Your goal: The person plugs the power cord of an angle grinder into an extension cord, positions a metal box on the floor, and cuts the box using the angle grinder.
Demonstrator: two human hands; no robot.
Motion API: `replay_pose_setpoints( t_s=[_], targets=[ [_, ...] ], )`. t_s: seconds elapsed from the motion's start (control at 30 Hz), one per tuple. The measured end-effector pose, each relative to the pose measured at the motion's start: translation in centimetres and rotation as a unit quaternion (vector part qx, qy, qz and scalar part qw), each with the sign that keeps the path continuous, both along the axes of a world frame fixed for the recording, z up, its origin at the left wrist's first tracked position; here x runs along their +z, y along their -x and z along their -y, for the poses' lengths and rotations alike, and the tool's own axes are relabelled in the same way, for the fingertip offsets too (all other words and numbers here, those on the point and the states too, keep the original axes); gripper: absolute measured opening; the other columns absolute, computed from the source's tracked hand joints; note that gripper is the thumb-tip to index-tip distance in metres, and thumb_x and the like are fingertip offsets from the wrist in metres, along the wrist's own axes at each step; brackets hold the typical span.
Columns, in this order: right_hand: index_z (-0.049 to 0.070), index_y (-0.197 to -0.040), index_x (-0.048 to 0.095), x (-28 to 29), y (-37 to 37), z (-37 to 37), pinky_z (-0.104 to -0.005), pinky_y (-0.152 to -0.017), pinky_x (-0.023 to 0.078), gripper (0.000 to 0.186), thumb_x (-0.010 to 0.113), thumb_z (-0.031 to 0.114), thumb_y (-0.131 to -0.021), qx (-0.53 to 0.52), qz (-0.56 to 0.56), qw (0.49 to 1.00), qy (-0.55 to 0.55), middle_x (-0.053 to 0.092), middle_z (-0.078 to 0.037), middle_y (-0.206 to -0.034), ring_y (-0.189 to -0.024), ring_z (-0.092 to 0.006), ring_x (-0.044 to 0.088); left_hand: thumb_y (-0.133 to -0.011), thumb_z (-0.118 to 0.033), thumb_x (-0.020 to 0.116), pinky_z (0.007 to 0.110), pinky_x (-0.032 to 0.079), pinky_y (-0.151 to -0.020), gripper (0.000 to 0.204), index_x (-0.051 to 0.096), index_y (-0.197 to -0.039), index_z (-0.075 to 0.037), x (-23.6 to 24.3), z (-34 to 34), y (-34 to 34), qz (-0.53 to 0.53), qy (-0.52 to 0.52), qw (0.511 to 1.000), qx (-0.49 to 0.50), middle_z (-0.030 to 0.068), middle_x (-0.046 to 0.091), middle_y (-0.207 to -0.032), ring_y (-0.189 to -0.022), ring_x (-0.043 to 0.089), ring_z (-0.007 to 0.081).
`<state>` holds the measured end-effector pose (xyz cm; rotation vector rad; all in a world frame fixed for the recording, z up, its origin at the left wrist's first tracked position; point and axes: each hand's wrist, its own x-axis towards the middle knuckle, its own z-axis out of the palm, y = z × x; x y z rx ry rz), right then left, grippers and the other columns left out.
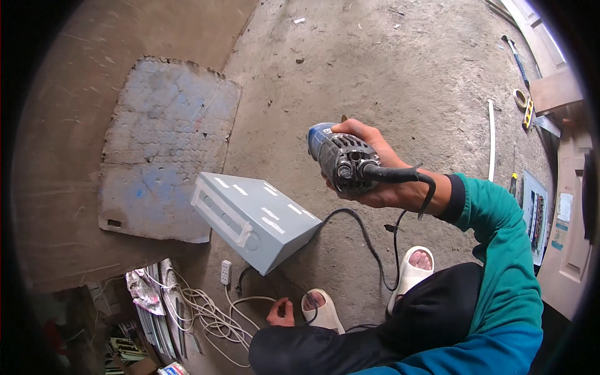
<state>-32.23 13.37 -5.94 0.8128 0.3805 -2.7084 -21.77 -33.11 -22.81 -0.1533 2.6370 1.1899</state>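
Power tool (342,156), blue and dark, corded, held above the floor (350,69), well in from the floor's right edge. I see the right hand (390,156), fingers wrapped around the tool's ribbed body. I judge it fairly heavy, stiff, and best gripped there, clear of the blue head. The left hand (281,313), beside a pale sandal (328,320), has curled fingers; I cannot tell whether they hold anything.
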Motion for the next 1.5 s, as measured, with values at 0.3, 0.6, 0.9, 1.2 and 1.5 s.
replay_pose_setpoints(
  t_s=[0.3,0.6,0.9,1.2,1.5],
  targets=[
    [0.008,-0.082,0.057,-5.4,3.0,0.3,-0.0313,-0.055,0.050,0.027,0.055,0.035,-0.083,-0.031,-0.078,0.994,-0.071,0.058,-0.004,-0.066,-0.054,-0.0152,0.058,-0.081,-0.016,0.069,0.028,0.048,-0.062,0.016,0.069,-0.091,-0.003,1.0,0.0,0.1,0.022,0.065,0.998,0.012,0.0051,0.065,-0.074,-0.067,0.059,0.0121],
    [0.001,-0.101,0.051,-1.2,-0.7,0.4,-0.0285,-0.064,0.048,0.039,0.056,0.037,-0.088,0.011,-0.101,0.987,-0.124,0.058,-0.006,-0.079,-0.067,-0.0135,0.059,-0.082,-0.017,0.070,0.028,0.049,-0.063,0.018,0.069,-0.093,-0.003,1.7,-1.3,-0.1,0.054,0.096,0.994,0.007,0.0061,0.065,-0.073,-0.069,0.061,0.0127],
    [-0.004,-0.114,0.047,-8.4,2.8,-2.2,-0.0325,-0.073,0.049,0.062,0.071,0.038,-0.076,0.073,-0.137,0.827,-0.540,0.057,-0.012,-0.095,-0.079,-0.0177,0.057,-0.083,-0.014,0.067,0.030,0.049,-0.068,0.015,0.067,-0.091,-0.001,-1.2,2.0,-1.8,0.032,0.101,0.993,0.048,0.0059,0.065,-0.074,-0.071,0.060,0.0118],
    [0.001,-0.118,0.051,-25.1,10.4,-9.3,-0.0450,-0.080,0.047,0.060,0.063,0.041,-0.075,0.160,-0.027,0.461,-0.872,0.062,-0.024,-0.096,-0.090,-0.0399,0.061,-0.088,-0.020,0.062,0.036,0.048,-0.080,0.034,0.055,-0.114,0.002,-7.2,8.8,-5.6,0.010,0.091,0.976,0.197,0.0181,0.065,-0.101,-0.090,0.064,0.0279],
    [0.000,-0.128,0.045,-30.0,8.5,-12.4,-0.0462,-0.092,0.043,0.068,0.062,0.045,-0.080,0.224,-0.019,0.373,-0.900,0.057,-0.026,-0.119,-0.110,-0.0420,0.055,-0.085,-0.038,0.062,0.042,0.049,-0.077,0.042,0.058,-0.112,-0.005,-7.6,5.4,-2.5,0.137,0.150,0.966,0.158,0.0139,0.067,-0.086,-0.088,0.064,0.0326]
  ],
)
